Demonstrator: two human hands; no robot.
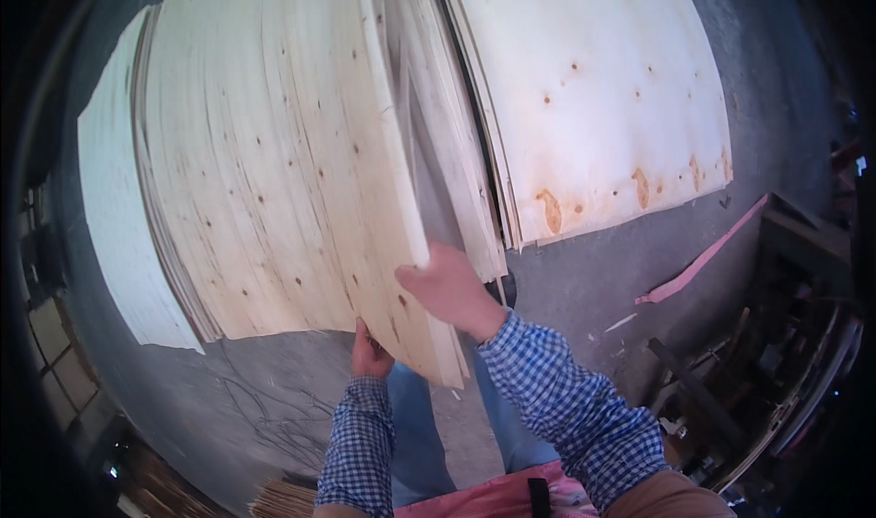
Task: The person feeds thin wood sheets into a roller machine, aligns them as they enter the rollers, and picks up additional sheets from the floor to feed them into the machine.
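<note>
A large pale wood veneer sheet (pixel 274 153), dotted with small dark knots, lies in front of me with its right edge raised and curling. My right hand (pixel 447 285) is closed over that raised edge, the thumb on the upper face. At the near edge my left hand (pixel 370 354) pinches the same sheet, its other fingers hidden beneath. Under the lifted side, more stacked sheets (pixel 456 153) show in a gap.
To the right lies another stack of veneer (pixel 602 89) with orange-brown stains along its near edge. A narrow whitish sheet (pixel 119 189) sticks out at the left. A pink strip (pixel 703 253) rests on the grey floor (pixel 584 290), near dark machinery (pixel 757 363) at lower right.
</note>
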